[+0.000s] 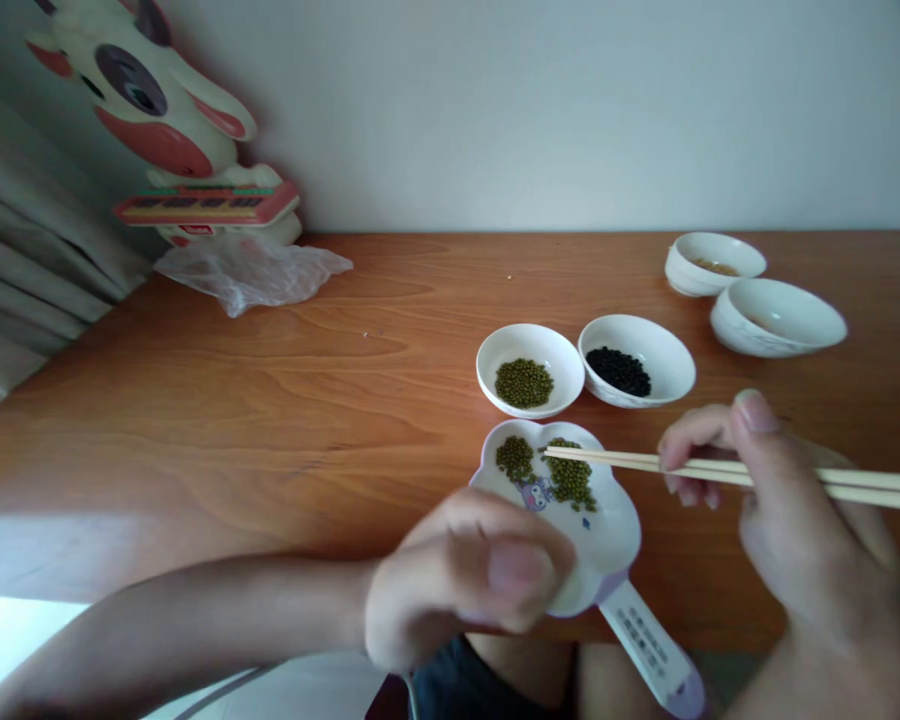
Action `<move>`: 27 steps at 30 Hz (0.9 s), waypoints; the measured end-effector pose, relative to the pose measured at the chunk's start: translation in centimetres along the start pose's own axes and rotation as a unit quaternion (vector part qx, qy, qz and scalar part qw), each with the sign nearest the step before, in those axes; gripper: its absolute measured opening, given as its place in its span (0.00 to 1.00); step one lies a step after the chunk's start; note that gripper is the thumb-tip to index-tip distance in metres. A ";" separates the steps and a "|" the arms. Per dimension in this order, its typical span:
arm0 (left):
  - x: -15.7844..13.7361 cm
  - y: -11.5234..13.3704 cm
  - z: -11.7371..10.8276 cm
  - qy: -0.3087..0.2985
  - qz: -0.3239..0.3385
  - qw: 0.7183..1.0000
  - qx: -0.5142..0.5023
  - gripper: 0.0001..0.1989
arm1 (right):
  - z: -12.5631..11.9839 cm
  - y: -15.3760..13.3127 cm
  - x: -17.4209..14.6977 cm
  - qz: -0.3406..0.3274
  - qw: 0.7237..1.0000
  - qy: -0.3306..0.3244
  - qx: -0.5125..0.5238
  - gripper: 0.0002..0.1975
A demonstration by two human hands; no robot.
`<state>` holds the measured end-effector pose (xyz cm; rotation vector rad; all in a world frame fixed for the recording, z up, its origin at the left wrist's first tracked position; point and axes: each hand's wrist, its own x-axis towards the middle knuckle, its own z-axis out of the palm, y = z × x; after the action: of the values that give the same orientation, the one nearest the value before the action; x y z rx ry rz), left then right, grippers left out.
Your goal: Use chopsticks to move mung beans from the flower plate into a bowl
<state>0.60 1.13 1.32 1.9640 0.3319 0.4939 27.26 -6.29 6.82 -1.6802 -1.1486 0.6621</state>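
The right hand grips chopsticks cropped at frame right. Lower centre, a blurred, curled left hand partly hides a plate, any hold unclear.

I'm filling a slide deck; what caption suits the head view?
Right hand holding chopsticks over green beans on a flower-shaped plate, near a bowl of black beans.

"What's at ten o'clock?"
"A cow-shaped toy with a red toy keyboard, and a crumpled clear plastic bag at its foot on the desk."
"Toward nine?"
"A greyish curtain."
"Twelve?"
"A pale wall, behind the desk."
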 end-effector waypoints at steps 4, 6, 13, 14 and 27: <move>3.4 -0.3 -3.6 0.191 0.058 0.963 -0.181 0.25 | 0.1 0.1 0.1 -0.002 1.000 -0.011 0.004 0.29; 3.8 -2.2 -5.4 0.200 0.054 0.974 -0.096 0.26 | 0.2 0.1 0.2 -0.006 1.000 -0.010 0.001 0.29; 3.8 -5.9 -7.0 0.053 -0.036 0.986 0.151 0.23 | 0.3 0.2 -0.1 -0.020 0.999 -0.029 0.001 0.31; 3.9 -5.8 -6.7 0.031 -0.031 0.984 0.171 0.22 | 0.3 0.2 -0.1 -0.025 0.999 -0.038 -0.002 0.31; 4.2 -5.7 -6.3 -0.055 0.019 0.961 0.269 0.20 | 1.3 -1.0 -0.3 -0.090 0.992 -0.070 -0.048 0.30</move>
<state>1.14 10.35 -0.61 2.5198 0.3866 0.3351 25.70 -5.97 7.17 -1.6056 -1.4326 0.6273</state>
